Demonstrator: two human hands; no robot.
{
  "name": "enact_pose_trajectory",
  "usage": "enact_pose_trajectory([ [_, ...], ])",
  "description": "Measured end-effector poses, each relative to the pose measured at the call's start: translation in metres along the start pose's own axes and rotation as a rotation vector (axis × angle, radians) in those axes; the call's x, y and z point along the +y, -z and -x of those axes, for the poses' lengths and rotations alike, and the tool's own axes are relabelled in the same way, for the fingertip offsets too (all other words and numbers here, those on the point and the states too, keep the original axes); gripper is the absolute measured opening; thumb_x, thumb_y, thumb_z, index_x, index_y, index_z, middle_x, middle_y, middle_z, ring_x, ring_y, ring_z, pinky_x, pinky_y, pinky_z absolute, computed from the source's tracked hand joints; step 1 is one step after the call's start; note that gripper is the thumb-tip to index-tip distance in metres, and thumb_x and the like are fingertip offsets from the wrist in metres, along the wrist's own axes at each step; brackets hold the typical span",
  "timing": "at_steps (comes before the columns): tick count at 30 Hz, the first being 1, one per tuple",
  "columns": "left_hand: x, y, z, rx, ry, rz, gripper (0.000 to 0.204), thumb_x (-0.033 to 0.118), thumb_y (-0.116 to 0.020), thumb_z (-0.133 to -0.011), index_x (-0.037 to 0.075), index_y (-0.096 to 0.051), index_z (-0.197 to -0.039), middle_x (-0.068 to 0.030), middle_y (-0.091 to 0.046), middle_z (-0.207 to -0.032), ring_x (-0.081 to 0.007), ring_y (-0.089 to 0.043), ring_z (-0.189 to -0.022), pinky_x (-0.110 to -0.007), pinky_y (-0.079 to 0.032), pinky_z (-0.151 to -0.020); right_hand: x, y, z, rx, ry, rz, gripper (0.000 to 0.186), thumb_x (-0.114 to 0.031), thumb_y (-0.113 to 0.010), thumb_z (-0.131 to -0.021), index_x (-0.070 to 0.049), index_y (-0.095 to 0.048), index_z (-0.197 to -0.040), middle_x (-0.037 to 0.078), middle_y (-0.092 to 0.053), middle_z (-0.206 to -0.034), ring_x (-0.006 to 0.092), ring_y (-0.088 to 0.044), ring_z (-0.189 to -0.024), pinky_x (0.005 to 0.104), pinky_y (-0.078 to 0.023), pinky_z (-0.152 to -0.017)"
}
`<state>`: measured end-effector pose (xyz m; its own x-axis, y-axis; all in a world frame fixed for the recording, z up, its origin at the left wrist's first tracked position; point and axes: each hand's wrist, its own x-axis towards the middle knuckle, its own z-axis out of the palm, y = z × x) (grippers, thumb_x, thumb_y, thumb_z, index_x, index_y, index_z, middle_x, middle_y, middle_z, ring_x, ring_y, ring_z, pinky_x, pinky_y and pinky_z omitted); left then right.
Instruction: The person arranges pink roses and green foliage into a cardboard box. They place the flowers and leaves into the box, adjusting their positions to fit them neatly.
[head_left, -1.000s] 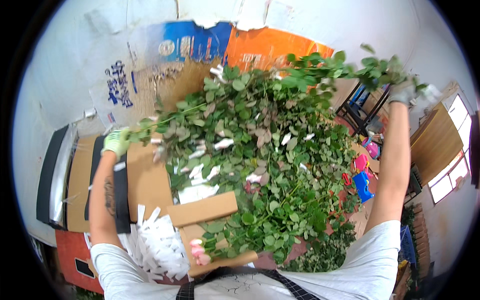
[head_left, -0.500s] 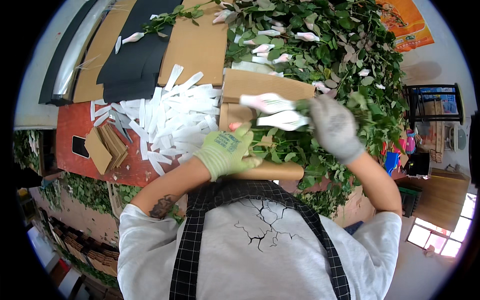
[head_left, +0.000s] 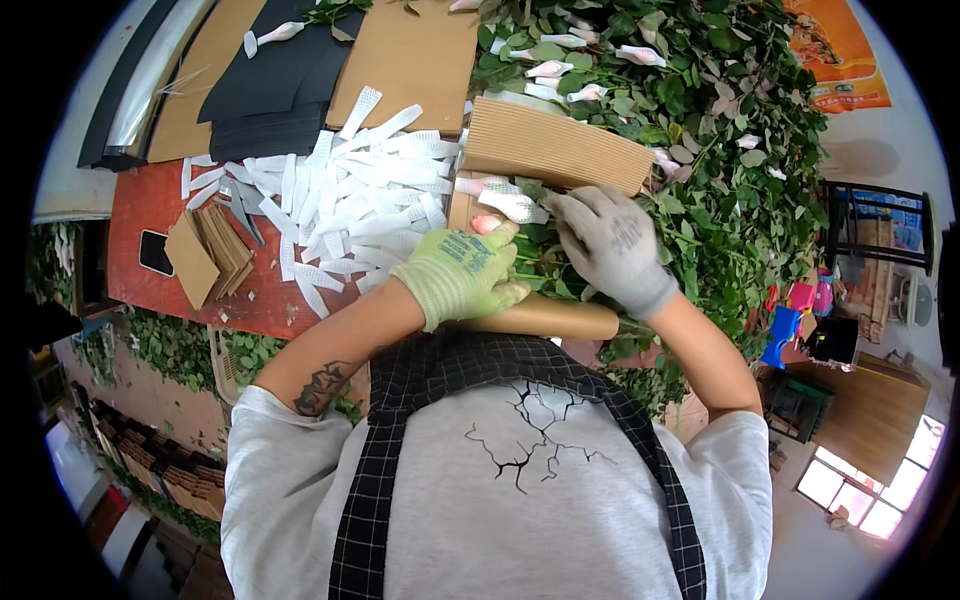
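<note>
My right hand, in a grey glove, is closed around the leafy stems of the roses. Their pale pink heads, in white mesh sleeves, point left over a brown cardboard sheet. My left hand, in a yellow-green glove, lies just left of the stems, thumb and fingers apart. At its fingertips shows a bare pink rosebud. Rolled brown cardboard runs along the near side below both hands. A folded corrugated sheet lies beyond the sleeved roses.
A pile of white mesh sleeves covers the red table to the left. Nearby are scissors, small cardboard pieces and a phone. Black sheets lie farther off. Leafy roses are heaped at right.
My right hand has moved left and down with the sleeved roses, lowering their heads onto the cardboard beside the bare rosebud. My left hand stays in nearly the same place.
</note>
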<state>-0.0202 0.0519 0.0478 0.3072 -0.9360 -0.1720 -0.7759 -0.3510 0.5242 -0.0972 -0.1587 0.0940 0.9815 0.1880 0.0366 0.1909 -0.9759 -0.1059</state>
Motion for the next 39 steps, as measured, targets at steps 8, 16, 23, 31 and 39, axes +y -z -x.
enact_pose_trajectory([
  [8,0.001,0.011,0.002,-0.036,0.057,-0.015,0.045,0.046,-0.05,-0.091,0.005,-0.062,-0.104,-0.0115,-0.064,-0.114,-0.0303,-0.07,-0.082,-0.045,-0.055,-0.07,0.008,-0.05,-0.012,-0.133,-0.07,-0.24,0.032,-0.023,-0.062,-0.089,-0.007,-0.059,-0.116,0.013,-0.067,-0.102,0.0313,-0.066,-0.092,0.0431,-0.052,-0.078],
  [16,-0.001,0.012,-0.003,-0.088,0.096,0.033,0.04,0.044,-0.051,-0.09,0.008,-0.061,-0.105,-0.0144,-0.068,-0.087,-0.0326,-0.069,-0.08,-0.046,-0.052,-0.068,0.002,-0.083,-0.026,0.03,0.067,0.153,0.028,-0.023,-0.056,-0.087,-0.015,-0.058,-0.113,0.004,-0.063,-0.085,0.0243,-0.067,-0.073,0.0361,-0.052,-0.057],
  [23,-0.012,0.015,-0.001,-0.134,0.052,0.168,0.034,0.04,-0.053,-0.089,0.008,-0.061,-0.095,-0.0136,-0.066,-0.088,-0.0328,-0.067,-0.078,-0.046,-0.05,-0.069,0.005,-0.076,-0.018,-0.017,0.077,0.056,0.045,-0.015,-0.058,-0.082,-0.016,-0.055,-0.127,0.007,-0.06,-0.093,0.0241,-0.066,-0.081,0.0363,-0.054,-0.063],
  [31,-0.053,-0.006,-0.007,0.62,-0.002,0.072,0.027,0.01,-0.065,-0.084,0.012,-0.07,-0.11,-0.008,-0.069,-0.107,-0.0286,-0.068,-0.079,-0.034,-0.054,-0.071,0.003,-0.085,-0.016,-0.033,0.021,0.012,0.047,-0.012,-0.055,-0.083,-0.017,-0.054,-0.13,0.009,-0.06,-0.094,0.0254,-0.065,-0.087,0.0383,-0.055,-0.066],
  [39,-0.071,-0.028,-0.023,0.614,-0.023,-0.091,0.015,0.012,-0.066,-0.082,0.014,-0.069,-0.096,-0.0048,-0.066,-0.092,-0.0256,-0.066,-0.075,-0.036,-0.053,-0.065,0.011,-0.098,-0.016,-0.004,-0.032,-0.094,0.041,-0.013,-0.053,-0.085,-0.016,-0.056,-0.126,0.01,-0.061,-0.096,0.0284,-0.065,-0.088,0.0398,-0.055,-0.069],
])
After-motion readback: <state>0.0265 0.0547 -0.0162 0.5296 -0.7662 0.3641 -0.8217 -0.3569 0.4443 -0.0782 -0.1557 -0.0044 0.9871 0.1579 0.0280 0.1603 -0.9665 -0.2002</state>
